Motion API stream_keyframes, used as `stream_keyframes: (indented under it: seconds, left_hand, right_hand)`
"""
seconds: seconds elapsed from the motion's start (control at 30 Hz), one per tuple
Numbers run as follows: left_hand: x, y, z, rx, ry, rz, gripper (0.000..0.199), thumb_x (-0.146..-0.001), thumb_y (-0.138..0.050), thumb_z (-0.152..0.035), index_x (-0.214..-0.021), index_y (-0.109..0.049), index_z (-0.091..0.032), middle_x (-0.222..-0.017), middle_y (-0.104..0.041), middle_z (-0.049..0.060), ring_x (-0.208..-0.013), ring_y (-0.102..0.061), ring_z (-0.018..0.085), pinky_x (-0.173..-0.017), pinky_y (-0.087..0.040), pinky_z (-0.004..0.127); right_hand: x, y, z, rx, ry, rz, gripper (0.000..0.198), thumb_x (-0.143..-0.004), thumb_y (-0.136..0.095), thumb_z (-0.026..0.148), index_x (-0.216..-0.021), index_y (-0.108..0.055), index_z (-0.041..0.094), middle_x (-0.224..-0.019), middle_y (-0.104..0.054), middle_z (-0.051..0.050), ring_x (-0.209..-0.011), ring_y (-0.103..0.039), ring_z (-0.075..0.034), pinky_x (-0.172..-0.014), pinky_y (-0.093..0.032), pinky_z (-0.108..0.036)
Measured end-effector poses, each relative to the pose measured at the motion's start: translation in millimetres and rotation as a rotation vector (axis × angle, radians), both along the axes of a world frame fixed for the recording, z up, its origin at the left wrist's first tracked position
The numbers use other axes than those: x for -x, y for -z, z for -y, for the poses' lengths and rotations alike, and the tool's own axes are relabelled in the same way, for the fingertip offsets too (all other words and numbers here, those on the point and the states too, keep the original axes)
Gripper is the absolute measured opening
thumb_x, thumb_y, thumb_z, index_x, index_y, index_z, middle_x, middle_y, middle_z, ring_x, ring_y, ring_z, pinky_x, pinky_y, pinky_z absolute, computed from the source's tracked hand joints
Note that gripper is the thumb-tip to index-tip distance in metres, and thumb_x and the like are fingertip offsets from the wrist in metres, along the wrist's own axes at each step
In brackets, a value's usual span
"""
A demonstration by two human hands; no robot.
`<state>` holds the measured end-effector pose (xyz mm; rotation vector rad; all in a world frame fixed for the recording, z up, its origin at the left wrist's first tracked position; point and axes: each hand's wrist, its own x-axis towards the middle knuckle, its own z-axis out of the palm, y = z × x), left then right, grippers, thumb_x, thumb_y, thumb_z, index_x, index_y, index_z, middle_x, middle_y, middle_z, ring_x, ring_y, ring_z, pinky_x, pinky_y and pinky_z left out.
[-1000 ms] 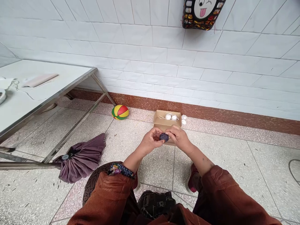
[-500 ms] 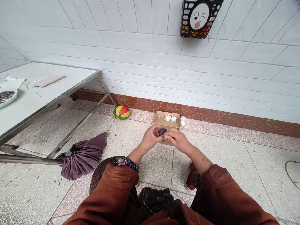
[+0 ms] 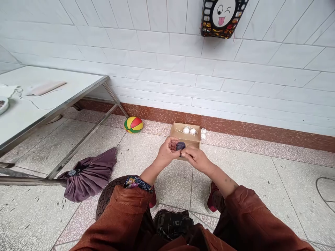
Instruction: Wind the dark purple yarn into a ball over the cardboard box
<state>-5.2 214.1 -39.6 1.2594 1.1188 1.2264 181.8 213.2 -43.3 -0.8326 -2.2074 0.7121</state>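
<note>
A small dark purple-grey ball of yarn (image 3: 180, 146) sits between my two hands, above the near part of an open cardboard box (image 3: 192, 142). My left hand (image 3: 168, 151) has its fingers curled about the ball's left side. At the ball's lower right, the fingers of my right hand (image 3: 195, 157) are pressed together in a pinch; any strand between them is too fine to make out. Two white balls of yarn (image 3: 189, 130) with loose ends lie in the far part of the box. Small white round objects (image 3: 203, 133) are just right of it.
A red, yellow and green ball (image 3: 133, 124) rests by the wall near a metal-framed table (image 3: 86, 92). A folded purple umbrella (image 3: 90, 176) lies on the floor at left. Above hangs a black basket (image 3: 222, 17). A thin cable (image 3: 318, 190) lies at far right.
The dark yarn ball has turned and shows more of its top between my fingers. My right hand has dipped slightly, its fingers closer together. The whole view has shifted a little.
</note>
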Motion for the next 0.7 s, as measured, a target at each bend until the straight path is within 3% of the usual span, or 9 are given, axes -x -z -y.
stream_keyframes:
  seconds: [0.13, 0.23, 0.3, 0.4, 0.5, 0.7]
  left_hand:
    - [-0.4, 0.2, 6.9, -0.041, 0.151, -0.062, 0.056, -0.062, -0.078, -0.012, -0.110, -0.052, -0.021, -0.092, -0.063, 0.000, -0.081, -0.062, 0.013, -0.074, -0.048, 0.028]
    - [3.6, -2.7, 11.3, -0.023, 0.314, 0.049, 0.056, -0.066, -0.078, -0.013, -0.115, -0.051, -0.023, -0.098, -0.064, 0.001, -0.088, -0.063, 0.014, -0.083, -0.050, 0.031]
    - [7.0, -4.2, 11.8, -0.002, 0.330, 0.167, 0.055, -0.068, -0.079, -0.016, -0.115, -0.052, -0.023, -0.102, -0.065, 0.003, -0.094, -0.064, 0.016, -0.086, -0.050, 0.032]
    - [10.9, -5.4, 9.3, 0.009, 0.206, 0.271, 0.051, -0.069, -0.081, -0.020, -0.112, -0.054, -0.023, -0.101, -0.064, 0.003, -0.094, -0.063, 0.015, -0.085, -0.049, 0.029]
    - [13.6, -5.5, 4.3, 0.001, 0.046, 0.241, 0.049, -0.068, -0.081, -0.021, -0.109, -0.054, -0.022, -0.100, -0.064, 0.002, -0.093, -0.062, 0.015, -0.084, -0.048, 0.029]
    - [18.1, -2.6, -1.4, -0.001, -0.101, 0.025, 0.054, -0.062, -0.079, -0.017, -0.109, -0.052, -0.022, -0.098, -0.063, 0.002, -0.087, -0.062, 0.015, -0.078, -0.048, 0.028]
  right_hand:
    - [-5.2, -5.7, -17.7, -0.026, 0.124, -0.071, 0.026, -0.104, -0.049, 0.034, -0.094, -0.069, 0.022, -0.086, -0.067, -0.005, -0.081, -0.063, -0.019, -0.076, -0.051, -0.031]
    - [-1.0, 3.7, -30.6, 0.004, 0.192, -0.087, 0.024, -0.102, -0.051, 0.032, -0.089, -0.069, 0.022, -0.082, -0.066, -0.004, -0.079, -0.063, -0.019, -0.073, -0.050, -0.030]
    - [5.2, 12.6, -32.4, 0.032, 0.215, -0.108, 0.023, -0.101, -0.050, 0.029, -0.088, -0.068, 0.022, -0.081, -0.066, -0.004, -0.079, -0.063, -0.019, -0.074, -0.050, -0.030]
    - [15.6, 23.9, -25.5, 0.072, 0.237, -0.095, 0.018, -0.100, -0.049, 0.024, -0.091, -0.064, 0.022, -0.084, -0.068, -0.004, -0.078, -0.064, -0.019, -0.073, -0.050, -0.030]
    - [23.7, 27.9, -13.8, 0.085, 0.202, -0.005, 0.015, -0.099, -0.049, 0.023, -0.094, -0.063, 0.021, -0.085, -0.069, -0.005, -0.079, -0.065, -0.020, -0.072, -0.051, -0.030]
    - [23.5, 6.8, -2.6, 0.082, -0.061, -0.045, 0.016, -0.102, -0.050, 0.028, -0.103, -0.066, 0.022, -0.098, -0.073, -0.006, -0.091, -0.068, -0.020, -0.083, -0.053, -0.032]
